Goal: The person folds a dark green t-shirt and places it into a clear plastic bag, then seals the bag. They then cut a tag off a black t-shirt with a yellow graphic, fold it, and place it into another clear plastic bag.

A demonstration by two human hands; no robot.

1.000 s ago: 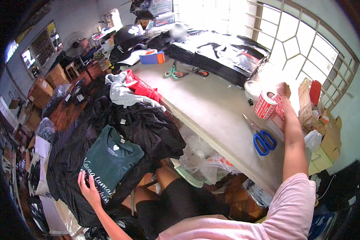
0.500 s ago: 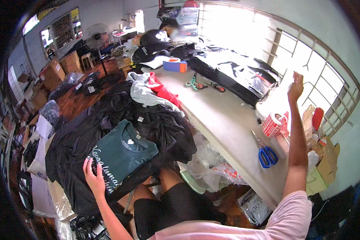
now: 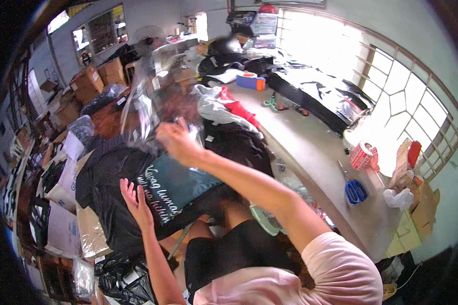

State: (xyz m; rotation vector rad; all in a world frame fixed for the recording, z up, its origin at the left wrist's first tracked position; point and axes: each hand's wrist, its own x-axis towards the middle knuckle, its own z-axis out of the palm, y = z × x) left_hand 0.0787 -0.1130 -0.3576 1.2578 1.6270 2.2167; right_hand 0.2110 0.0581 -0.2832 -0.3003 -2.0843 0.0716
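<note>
Head view. Right hand (image 3: 180,143), one: raised over the collar end of the green shirt, blurred, with the fingers closed on a clear plastic bag (image 3: 143,114). The bag is spread upward and away from the hand, its outline partly lost in blur.

Left hand (image 3: 139,208), one: open, fingers extended and parted, placed beside the lettered left edge of the green shirt; whether the cloth is touched cannot be told.

Green shirt (image 3: 191,185), one: folded, marked with white script, laid on a heap of black garments (image 3: 104,173) in front of the person — its upper part hidden by the right hand and forearm. Grey cloth (image 3: 212,105) and red cloth (image 3: 239,112), bunched together at the far end of the heap, against the table.

White table (image 3: 315,152), to the right, on which are set: blue-handled scissors (image 3: 356,191); a red-and-white tape roll (image 3: 361,158); green-handled scissors (image 3: 273,103); a blue-and-orange tape dispenser (image 3: 247,82); and a stack of black garments (image 3: 300,96) — topped with shiny clear plastic.
</note>
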